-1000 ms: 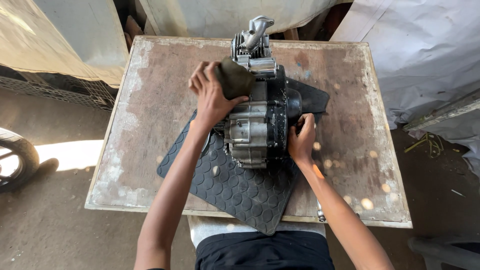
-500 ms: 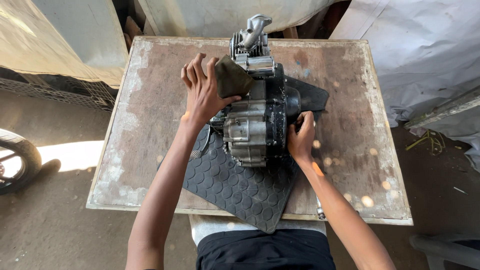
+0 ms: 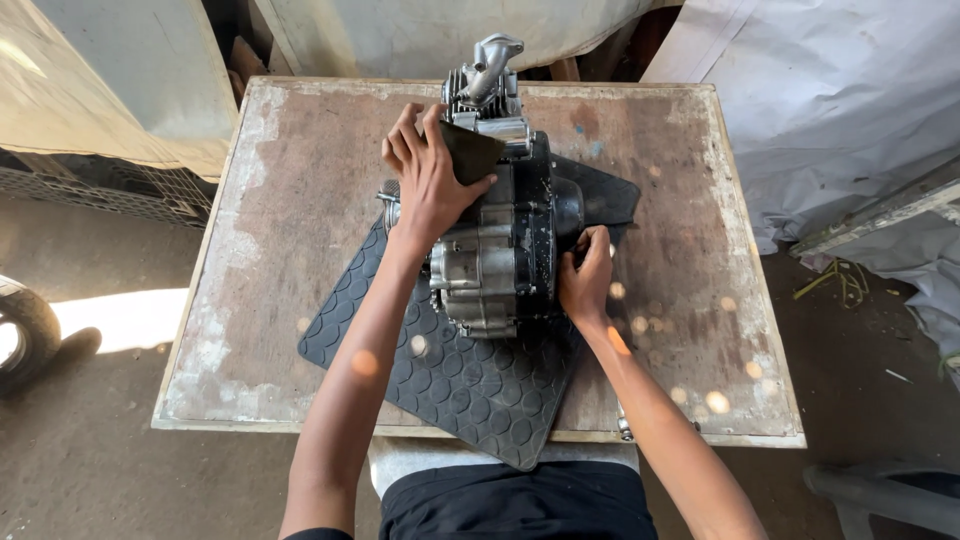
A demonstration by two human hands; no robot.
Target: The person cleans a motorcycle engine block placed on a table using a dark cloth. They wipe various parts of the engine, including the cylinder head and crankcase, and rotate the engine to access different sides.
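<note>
At nine o'clock a tyre [image 3: 25, 330] pokes in at the frame's edge. On the worn wooden table [image 3: 300, 170], a studded black rubber mat [image 3: 470, 385] carries a small engine [image 3: 500, 240] at centre. The left hand [image 3: 428, 180] presses a dark cloth [image 3: 468, 152] against the casing at eleven o'clock, fingers spread flat over it. The right hand [image 3: 585, 275] grips the black side cover at three o'clock, fingers curled, seemingly steadying it. Wiping looks to be the step in hand; carrying on calls for firm bracing.

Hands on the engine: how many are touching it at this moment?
2. The left hand presses a dark cloth against the upper left side of the engine; the right hand grips its black cover on the right side. No other hands show.
</note>
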